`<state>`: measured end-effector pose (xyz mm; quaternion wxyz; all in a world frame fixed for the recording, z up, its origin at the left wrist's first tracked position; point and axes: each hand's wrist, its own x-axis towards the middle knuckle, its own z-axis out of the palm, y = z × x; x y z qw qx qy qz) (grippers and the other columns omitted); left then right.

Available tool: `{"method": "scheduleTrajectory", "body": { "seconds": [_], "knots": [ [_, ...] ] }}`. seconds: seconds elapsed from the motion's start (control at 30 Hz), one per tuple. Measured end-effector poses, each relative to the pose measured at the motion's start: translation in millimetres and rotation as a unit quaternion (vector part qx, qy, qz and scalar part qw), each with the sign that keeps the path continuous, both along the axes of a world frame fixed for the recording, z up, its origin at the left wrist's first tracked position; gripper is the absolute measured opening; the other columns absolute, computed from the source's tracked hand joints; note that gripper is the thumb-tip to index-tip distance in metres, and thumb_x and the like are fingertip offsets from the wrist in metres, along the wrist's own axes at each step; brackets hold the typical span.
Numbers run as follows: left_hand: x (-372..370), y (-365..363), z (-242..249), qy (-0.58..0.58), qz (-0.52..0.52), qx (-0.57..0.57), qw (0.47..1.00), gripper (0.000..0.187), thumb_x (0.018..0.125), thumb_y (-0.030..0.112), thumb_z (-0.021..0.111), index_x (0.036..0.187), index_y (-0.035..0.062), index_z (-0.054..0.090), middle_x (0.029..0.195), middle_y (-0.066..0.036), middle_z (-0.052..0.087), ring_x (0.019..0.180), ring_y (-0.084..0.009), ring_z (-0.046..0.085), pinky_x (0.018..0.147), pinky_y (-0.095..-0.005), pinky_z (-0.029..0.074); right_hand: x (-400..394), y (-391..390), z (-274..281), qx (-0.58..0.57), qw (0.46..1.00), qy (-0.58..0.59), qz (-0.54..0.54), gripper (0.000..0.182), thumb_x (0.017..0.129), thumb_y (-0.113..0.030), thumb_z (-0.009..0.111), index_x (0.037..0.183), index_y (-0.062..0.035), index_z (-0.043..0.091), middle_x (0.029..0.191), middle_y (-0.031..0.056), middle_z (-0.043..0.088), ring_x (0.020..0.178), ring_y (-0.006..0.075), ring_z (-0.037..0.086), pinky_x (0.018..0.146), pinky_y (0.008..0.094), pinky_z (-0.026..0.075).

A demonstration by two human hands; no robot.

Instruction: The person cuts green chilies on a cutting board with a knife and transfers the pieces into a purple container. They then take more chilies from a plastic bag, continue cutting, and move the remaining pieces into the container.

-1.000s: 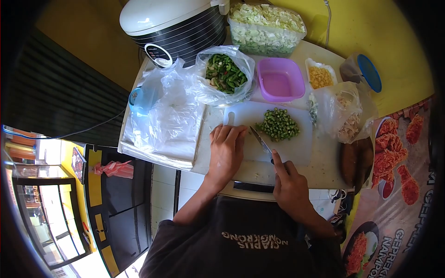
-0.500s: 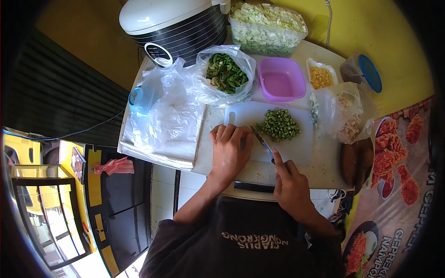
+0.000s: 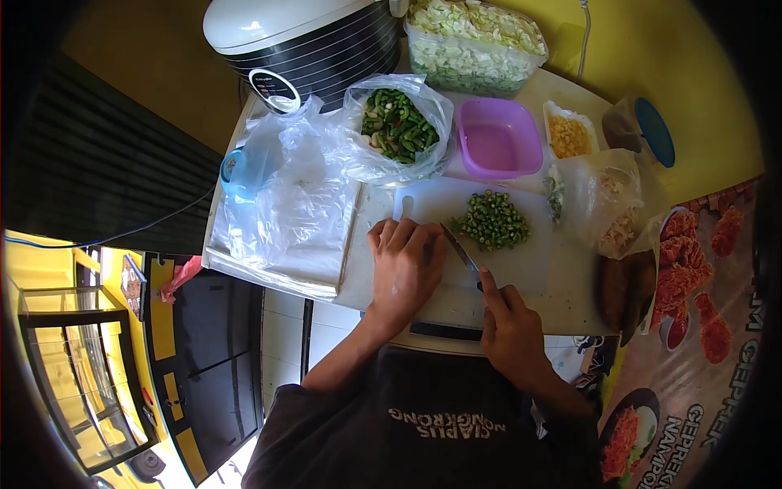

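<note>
My right hand (image 3: 511, 322) grips a knife (image 3: 464, 257) by its handle, index finger stretched along the top. The blade slants up and left over the white cutting board (image 3: 533, 273), its tip beside my left hand (image 3: 407, 261). Those left fingers are curled and pressed together at the board's left edge; whatever they pinch is hidden beneath them. To the right of the blade lies a heap of chopped green chilies (image 3: 491, 220). Behind the board, an open plastic bag (image 3: 440, 155) holds whole green chilies (image 3: 399, 126), next to a purple tub (image 3: 501, 143).
A rice cooker (image 3: 318, 49) and a container of shredded cabbage (image 3: 476, 53) stand at the back. Clear plastic bags (image 3: 285, 196) lie at left. Rightward are a tray of yellow pieces (image 3: 568, 136), a tied bag (image 3: 615, 208), a blue-lidded container (image 3: 654, 132) and a dark brown object (image 3: 623, 293).
The view has shifted slightly, so the things on the table sit a little differently in frame. Both hands and the knife keep nearly the same pose over the board.
</note>
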<state>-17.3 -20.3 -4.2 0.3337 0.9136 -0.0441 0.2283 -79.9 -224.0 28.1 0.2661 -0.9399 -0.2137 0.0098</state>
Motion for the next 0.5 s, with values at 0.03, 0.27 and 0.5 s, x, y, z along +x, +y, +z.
{"method": "scheduleTrajectory", "body": {
  "seconds": [0.03, 0.27, 0.5],
  "knots": [
    [-0.1, 0.7, 0.5, 0.003, -0.002, -0.004, 1.000, 0.009, 0.086, 0.010, 0.079, 0.093, 0.0088, 0.075, 0.087, -0.006, 0.069, 0.093, -0.0301, 0.064, 0.098, -0.0455, 0.042, -0.4, -0.3, -0.8, 0.002, 1.000, 0.001, 0.000, 0.070, 0.090, 0.000, 0.066, 0.158, -0.0057, 0.045, 0.095, 0.0128, 0.057, 0.064, 0.0298, 0.063, 0.057, 0.0421, 0.055],
    [0.7, 0.7, 1.9, 0.021, -0.007, -0.002, 1.000, 0.008, 0.088, 0.010, 0.077, 0.095, 0.0082, 0.074, 0.090, -0.009, 0.068, 0.096, -0.0330, 0.063, 0.098, -0.0467, 0.042, 1.3, -4.3, 2.1, 0.006, 1.000, 0.019, 0.004, 0.074, 0.086, 0.002, 0.067, 0.157, -0.0058, 0.047, 0.097, 0.0127, 0.058, 0.064, 0.0305, 0.065, 0.058, 0.0421, 0.055],
    [1.4, 1.2, 2.9, 0.035, -0.015, 0.005, 0.999, 0.007, 0.089, 0.009, 0.076, 0.095, 0.0081, 0.072, 0.088, -0.008, 0.066, 0.094, -0.0319, 0.062, 0.096, -0.0467, 0.042, 11.9, 3.7, 6.6, -0.039, 0.999, 0.020, 0.008, 0.077, 0.084, 0.000, 0.068, 0.157, -0.0070, 0.047, 0.098, 0.0136, 0.059, 0.065, 0.0321, 0.065, 0.060, 0.0428, 0.057]
  ]
}}
